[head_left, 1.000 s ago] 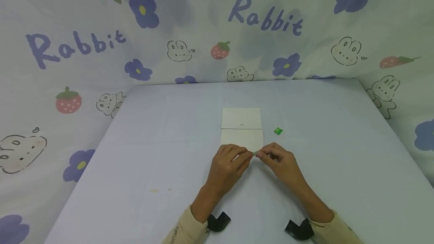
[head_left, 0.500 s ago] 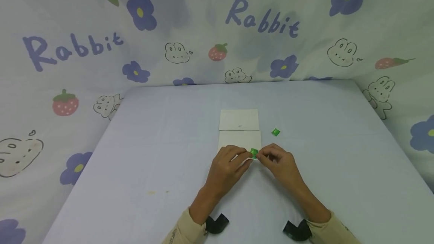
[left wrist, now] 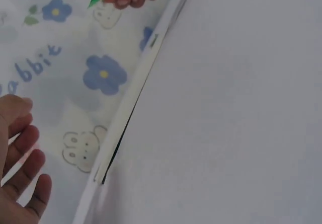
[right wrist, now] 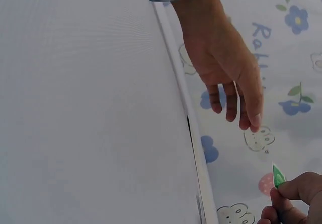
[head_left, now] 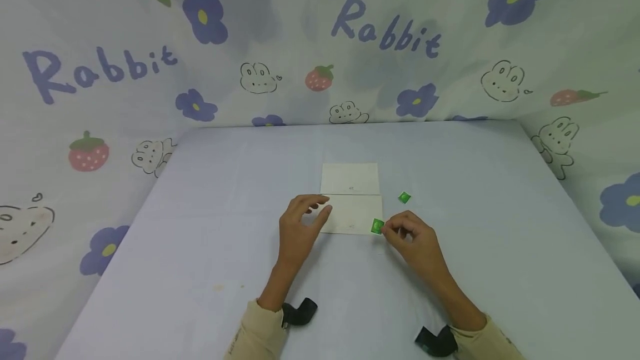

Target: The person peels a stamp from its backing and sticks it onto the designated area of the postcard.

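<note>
My right hand [head_left: 412, 238] pinches a small green square sticker [head_left: 377, 226] by its edge, between thumb and fingertip. In the head view the sticker overlaps the lower right corner of a cream-white card [head_left: 347, 213], which has a line across its middle. In the right wrist view the sticker [right wrist: 278, 175] stands tilted at the fingertips. My left hand [head_left: 300, 229] holds nothing; its fingers are spread loosely over the card's left edge, thumb apart. A second green sticker [head_left: 404, 197] lies on the table to the right of the card.
A white cloth covers the table [head_left: 225, 182], with small yellowish stains [head_left: 218, 288] at the front left. Behind it hangs a curtain [head_left: 280, 15] printed with rabbits, flowers and strawberries. Black wrist mounts [head_left: 300, 312] sit at both sleeves.
My left hand has let go of the sticker and moved left, its fingers opening. The sticker, turned from edge-on to face up, stays in my right hand.
</note>
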